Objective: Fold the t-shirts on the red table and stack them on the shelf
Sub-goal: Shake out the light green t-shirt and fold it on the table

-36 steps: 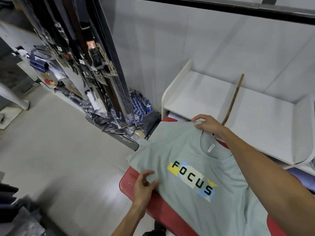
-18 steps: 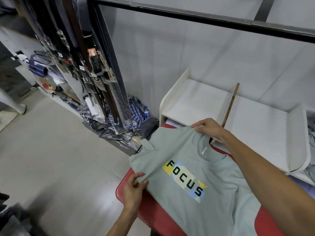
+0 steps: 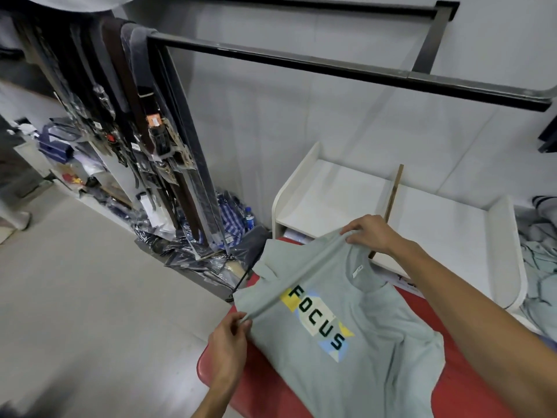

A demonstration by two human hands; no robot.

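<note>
A pale grey-green t-shirt (image 3: 370, 366) printed with "FOCUS" lies face up on the red table (image 3: 470, 384). My left hand (image 3: 229, 339) pinches the shirt's side at the table's left edge. Near the shoulder beside the collar, my right hand (image 3: 369, 233) grips the fabric. Between the two hands the cloth is lifted into a taut raised crease, and the left sleeve hangs beyond it. The white shelf (image 3: 337, 191) stands just behind the table, its top bare.
A black rack (image 3: 193, 152) hung with belts stands at the left, with bagged clothes (image 3: 211, 254) piled at its foot. A wooden stick (image 3: 391, 197) leans on the shelf. More pale garments (image 3: 539, 251) lie at the far right. Grey floor (image 3: 90, 297) spreads left.
Both hands have raised the shirt's left side off the table, pulling it into a tight ridge between them. The camera has tilted up a little.
</note>
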